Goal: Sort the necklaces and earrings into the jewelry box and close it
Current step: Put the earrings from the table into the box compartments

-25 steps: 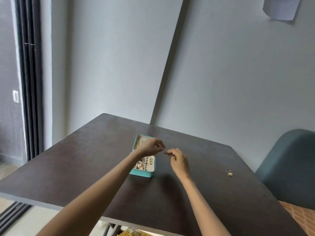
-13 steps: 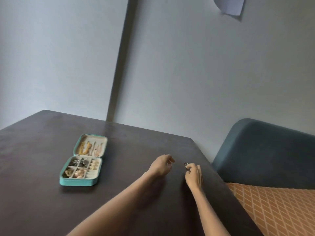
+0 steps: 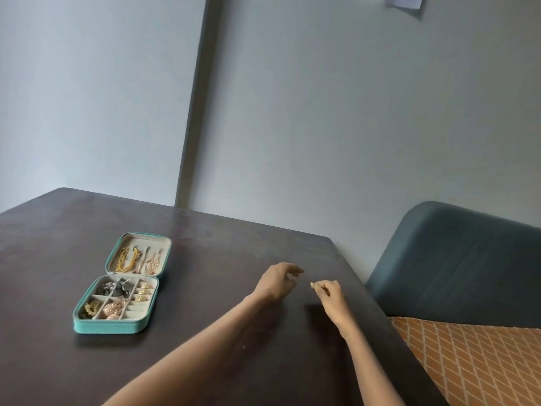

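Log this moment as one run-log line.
phase: fetching earring | right hand: pinches small gold earring | left hand: empty, fingers loosely curled | jewelry box: open, far left on table

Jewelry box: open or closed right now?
Open. The jewelry box lies flat on the table, lid folded back, necklaces in the lid and earrings in the compartments showing.

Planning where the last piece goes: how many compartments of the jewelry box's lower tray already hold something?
4 that I can make out in the jewelry box: dark pieces far left, gold earrings far right, a gold piece near left, rose-gold pieces near middle. Others may be hidden.
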Available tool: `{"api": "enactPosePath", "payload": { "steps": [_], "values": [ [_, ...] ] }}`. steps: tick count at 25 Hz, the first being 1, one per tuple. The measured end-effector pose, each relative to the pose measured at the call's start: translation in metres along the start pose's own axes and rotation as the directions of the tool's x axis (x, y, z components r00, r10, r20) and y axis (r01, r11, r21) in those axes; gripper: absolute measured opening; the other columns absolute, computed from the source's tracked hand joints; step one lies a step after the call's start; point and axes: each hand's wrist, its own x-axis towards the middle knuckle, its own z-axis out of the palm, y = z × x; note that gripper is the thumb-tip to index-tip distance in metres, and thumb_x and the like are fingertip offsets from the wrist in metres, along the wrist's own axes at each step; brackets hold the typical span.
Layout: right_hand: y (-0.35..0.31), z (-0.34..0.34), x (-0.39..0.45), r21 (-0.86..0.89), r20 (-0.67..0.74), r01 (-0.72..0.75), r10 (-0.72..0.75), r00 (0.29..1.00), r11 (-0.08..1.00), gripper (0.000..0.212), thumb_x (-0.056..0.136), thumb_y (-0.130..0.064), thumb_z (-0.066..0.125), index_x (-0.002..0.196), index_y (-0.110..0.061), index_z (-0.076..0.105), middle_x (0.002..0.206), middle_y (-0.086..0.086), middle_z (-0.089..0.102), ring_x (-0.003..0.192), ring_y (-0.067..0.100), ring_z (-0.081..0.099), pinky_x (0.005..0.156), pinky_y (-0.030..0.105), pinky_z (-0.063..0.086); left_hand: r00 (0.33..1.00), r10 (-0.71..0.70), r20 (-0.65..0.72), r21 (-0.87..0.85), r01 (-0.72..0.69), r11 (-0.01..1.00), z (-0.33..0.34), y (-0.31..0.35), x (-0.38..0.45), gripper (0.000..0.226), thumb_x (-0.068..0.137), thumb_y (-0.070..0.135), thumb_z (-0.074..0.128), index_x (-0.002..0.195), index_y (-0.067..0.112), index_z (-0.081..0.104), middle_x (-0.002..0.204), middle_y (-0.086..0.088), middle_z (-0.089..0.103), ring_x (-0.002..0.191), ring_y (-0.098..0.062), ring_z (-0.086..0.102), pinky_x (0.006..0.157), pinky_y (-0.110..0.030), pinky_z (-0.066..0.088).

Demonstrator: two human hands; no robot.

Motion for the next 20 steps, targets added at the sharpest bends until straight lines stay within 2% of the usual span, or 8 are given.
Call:
{"api": "enactPosePath", "payload": {
  "steps": [3, 7, 10, 13, 16, 20],
  "values": [
    [-0.022, 0.005, -0.008, 0.318, 0.199, -0.123, 0.06, 0.978, 0.94, 0.02, 0.098, -0.012, 0.042, 0.087, -0.016, 0.059, 0.099, 0.006, 0.049, 0.081, 0.005, 0.047, 0.061, 0.017, 0.041, 0.998, 0.063, 0.028, 0.006, -0.063, 0.998, -0.003, -0.001, -0.002, 0.028, 0.087, 0.013, 0.06, 0.113, 0.02, 0.068, 0.114, 0.001, 0.069, 0.102, -0.016, 0.064, 0.088, -0.027, 0.047],
    [-0.048, 0.004, -0.02, 0.513, 0.318, -0.192, 0.023, 0.948, 0.837, 0.025, 0.099, -0.01, 0.039, 0.084, -0.014, 0.058, 0.084, -0.001, 0.056, 0.077, 0.008, 0.049, 0.06, 0.02, 0.042, 0.992, 0.099, -0.075, 0.003, -0.099, 0.995, -0.014, 0.001, -0.011, 0.012, 0.081, 0.016, 0.069, 0.09, 0.019, 0.076, 0.094, 0.0, 0.075, 0.088, -0.013, 0.066, 0.08, -0.029, 0.051],
    [-0.063, 0.009, -0.026, 0.563, 0.314, -0.167, -0.023, 0.949, 0.809, 0.021, 0.098, -0.011, 0.043, 0.085, -0.012, 0.058, 0.082, -0.001, 0.06, 0.071, 0.008, 0.054, 0.058, 0.02, 0.044, 0.987, 0.099, -0.129, -0.001, -0.1, 0.995, -0.032, -0.004, -0.02, 0.01, 0.079, 0.015, 0.07, 0.086, 0.019, 0.077, 0.087, 0.001, 0.075, 0.075, -0.006, 0.061, 0.077, -0.029, 0.052],
    [-0.087, 0.018, -0.034, 0.599, 0.254, -0.088, -0.084, 0.964, 0.796, 0.005, 0.091, -0.01, 0.058, 0.095, -0.009, 0.06, 0.08, 0.003, 0.067, 0.067, 0.01, 0.06, 0.061, 0.019, 0.049, 0.974, 0.05, -0.222, -0.069, -0.067, 0.995, -0.057, -0.021, -0.037, 0.008, 0.077, 0.021, 0.074, 0.083, 0.019, 0.077, 0.082, 0.002, 0.075, 0.071, -0.007, 0.062, 0.073, -0.026, 0.05],
    [-0.122, 0.038, -0.047, 0.61, 0.211, -0.011, -0.149, 0.966, 0.792, 0.012, 0.084, -0.004, 0.066, 0.096, -0.007, 0.066, 0.075, 0.003, 0.071, 0.063, 0.007, 0.064, 0.061, 0.014, 0.051, 0.942, 0.004, -0.337, -0.2, -0.075, 0.977, -0.087, -0.041, -0.057, 0.008, 0.074, 0.021, 0.078, 0.081, 0.018, 0.076, 0.077, 0.006, 0.073, 0.068, -0.004, 0.062, 0.068, -0.021, 0.049],
    [-0.163, 0.077, -0.06, 0.619, 0.174, 0.053, -0.203, 0.964, 0.784, 0.015, 0.082, -0.002, 0.068, 0.096, -0.001, 0.069, 0.073, 0.003, 0.071, 0.059, 0.004, 0.064, 0.062, 0.015, 0.053, 0.957, 0.011, -0.289, -0.347, -0.116, 0.931, -0.136, -0.064, -0.082, 0.025, 0.073, 0.006, 0.077, 0.097, 0.006, 0.07, 0.066, 0.008, 0.069, 0.061, 0.002, 0.062, 0.065, -0.012, 0.049]
  ]
}}
